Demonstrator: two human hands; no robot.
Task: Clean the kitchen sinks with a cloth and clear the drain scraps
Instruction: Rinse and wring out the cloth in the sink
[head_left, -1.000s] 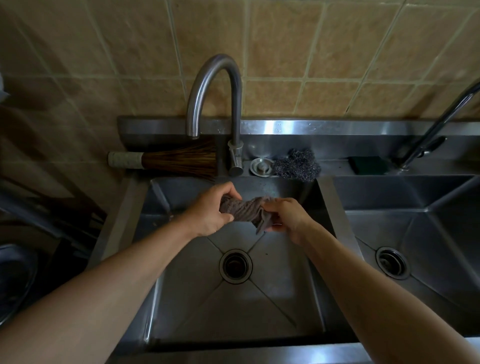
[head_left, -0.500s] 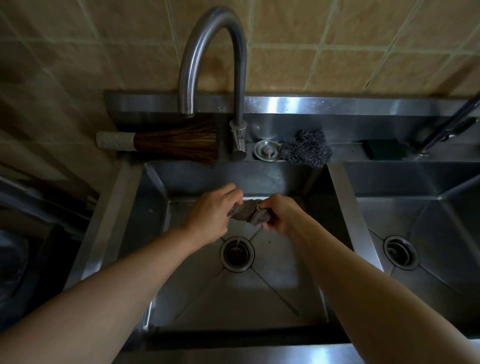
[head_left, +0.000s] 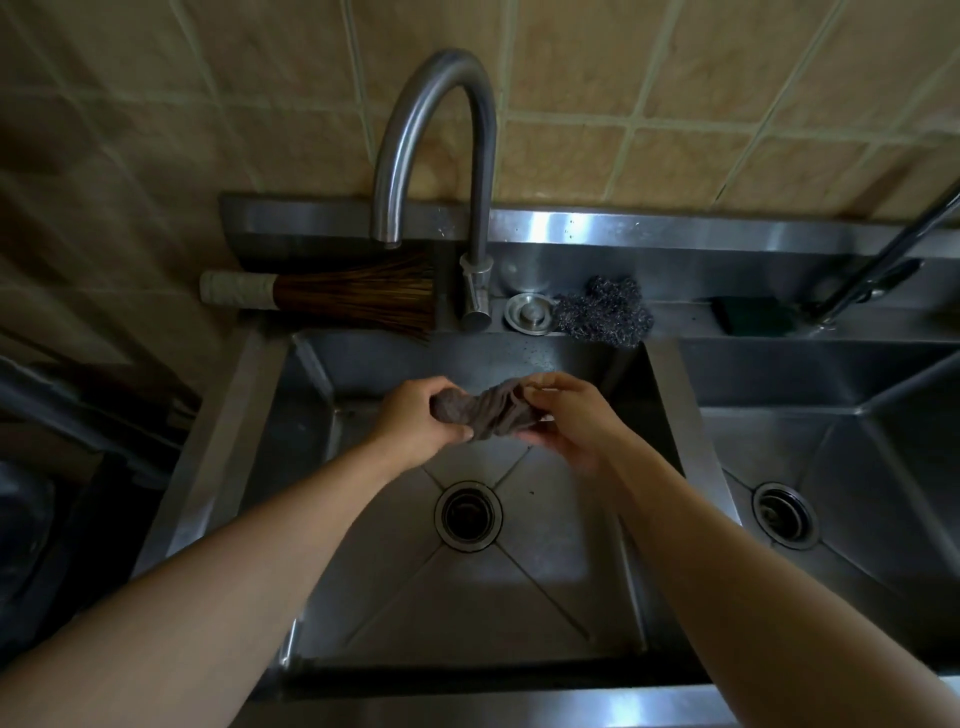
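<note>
Two bare forearms reach forward and converge. The left hand and right hand each grip one end of a bunched cloth.

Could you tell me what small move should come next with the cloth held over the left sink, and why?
Probably lower the cloth onto the left sink floor and start wiping. Both the left hand and the right hand grip it bunched in mid-air above the drain, touching no steel, and no water runs from the faucet.
</note>
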